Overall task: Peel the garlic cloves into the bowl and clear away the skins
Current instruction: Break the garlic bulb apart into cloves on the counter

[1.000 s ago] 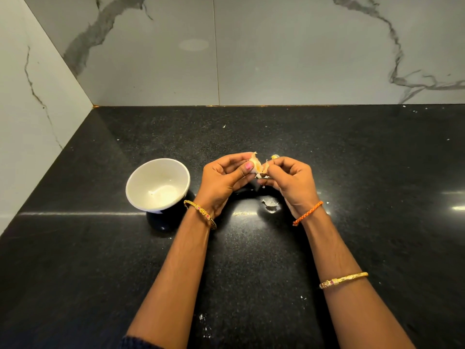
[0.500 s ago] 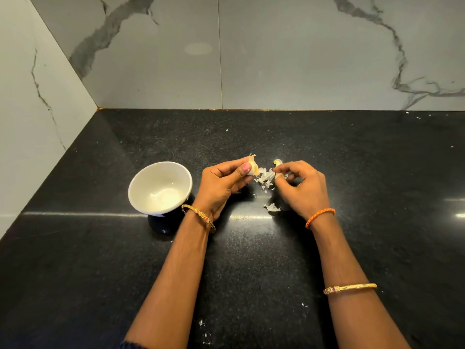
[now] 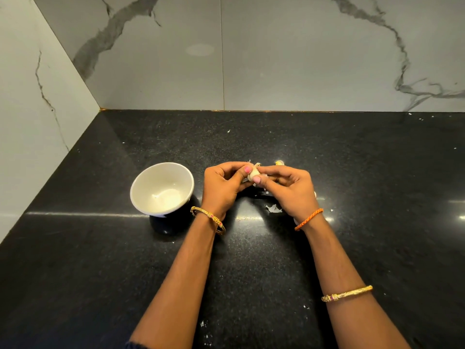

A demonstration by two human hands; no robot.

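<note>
Garlic clove point(image 3: 253, 174): sitting between the two hands above the counter, just right of the bowl, pinched from both sides; a wisp of papery skin is sticking up at its top.
Left hand point(image 3: 221, 187): gripping the clove from the left; fingers point(image 3: 247, 169) curled inward, a pink-painted nail pressing against the clove's upper left.
Right hand point(image 3: 292, 190): meeting the clove from the right; fingers curled, thumb with pink nail point(image 3: 256, 180) pressing at the clove's lower edge.
Hand pose: both forearms reaching forward from the near edge and angling toward each other, the backs of the hands facing up, knuckles nearly touching over the clove.
Bowl point(image 3: 141, 190): white inside, dark outside, standing on the counter just left of the left hand, tilted toward the viewer; holding no cloves that are showing.
Loose skins point(image 3: 274, 208): pale scraps lying on the counter under and just beside the right hand; smaller flecks point(image 3: 202, 323) scattered near the front edge.
Small yellowish piece point(image 3: 279, 162): lying on the counter just beyond the right hand; too small to identify.
Counter point(image 3: 100, 260): black speckled stone, carrying the bowl and scraps.
Wrist items: gold bangle point(image 3: 208, 219) on the left wrist; orange braided band point(image 3: 309, 219) on the right wrist, second gold bangle point(image 3: 347, 293) farther up that forearm.
Walls point(image 3: 276, 59): grey-veined marble panels meeting at the left corner.
</note>
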